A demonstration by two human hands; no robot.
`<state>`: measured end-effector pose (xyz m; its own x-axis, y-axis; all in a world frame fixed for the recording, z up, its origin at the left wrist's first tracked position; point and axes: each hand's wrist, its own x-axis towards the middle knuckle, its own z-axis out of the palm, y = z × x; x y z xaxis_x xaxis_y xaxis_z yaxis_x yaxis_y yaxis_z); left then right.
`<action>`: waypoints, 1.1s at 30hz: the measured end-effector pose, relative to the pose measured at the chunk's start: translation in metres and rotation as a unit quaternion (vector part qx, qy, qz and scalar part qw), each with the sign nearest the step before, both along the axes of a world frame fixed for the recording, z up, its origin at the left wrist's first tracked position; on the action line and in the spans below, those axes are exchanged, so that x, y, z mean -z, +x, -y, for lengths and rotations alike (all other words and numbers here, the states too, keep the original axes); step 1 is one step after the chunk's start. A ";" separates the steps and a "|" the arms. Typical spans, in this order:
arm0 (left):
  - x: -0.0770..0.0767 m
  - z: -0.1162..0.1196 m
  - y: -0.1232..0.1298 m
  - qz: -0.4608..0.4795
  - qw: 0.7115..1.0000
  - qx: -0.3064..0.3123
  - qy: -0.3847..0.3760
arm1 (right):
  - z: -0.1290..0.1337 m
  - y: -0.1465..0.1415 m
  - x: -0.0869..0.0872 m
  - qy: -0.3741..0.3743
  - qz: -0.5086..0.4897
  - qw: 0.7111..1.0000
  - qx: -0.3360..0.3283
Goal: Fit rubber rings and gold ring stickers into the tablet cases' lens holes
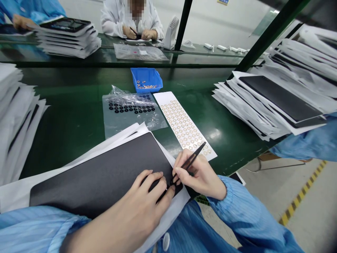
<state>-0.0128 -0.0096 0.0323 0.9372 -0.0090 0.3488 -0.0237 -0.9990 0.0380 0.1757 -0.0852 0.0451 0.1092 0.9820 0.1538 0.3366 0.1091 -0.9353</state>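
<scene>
A large black panel (102, 168) lies on white paper sheets (18, 193) in front of me. My left hand (142, 207) rests on its right part, fingers bent and slightly apart, the fingertips near the panel's right corner. Black tweezers (191, 159) are held in my right hand (197, 174), their tips down near that corner beside my left fingertips. A small black ring seems to be at the tips, partly hidden by fingers. Beyond the panel lie a clear plastic sheet (113, 121) with black rings and a white strip (181, 123) with rows of gold-coloured rings.
A blue bin (147, 79) with small gold-coloured parts stands behind the sheets. Stacks of paper and panels rise at the left (15, 123) and right (252, 109). A green post (271, 33) slants at the right. Two people sit across the table; a blue sleeve shows at the right.
</scene>
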 end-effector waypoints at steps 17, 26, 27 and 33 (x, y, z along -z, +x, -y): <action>0.001 0.000 -0.001 -0.016 1.000 0.007 -0.017 | -0.001 0.007 0.005 -0.014 -0.089 0.995 -0.047; -0.004 0.000 -0.001 -0.021 1.000 0.007 -0.016 | -0.001 0.017 0.004 -0.019 -0.099 0.992 -0.079; -0.004 0.000 -0.001 -0.020 1.000 0.007 -0.018 | -0.002 0.017 0.004 -0.014 -0.095 0.992 -0.078; -0.004 0.000 0.000 -0.017 1.000 0.006 -0.015 | -0.002 0.014 0.004 0.003 -0.070 0.995 -0.073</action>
<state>-0.0127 -0.0093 0.0365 0.9486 -0.0107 0.3162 -0.0341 -0.9971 0.0683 0.1895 -0.0831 0.0408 -0.0141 0.9880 0.1540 0.1834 0.1540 -0.9709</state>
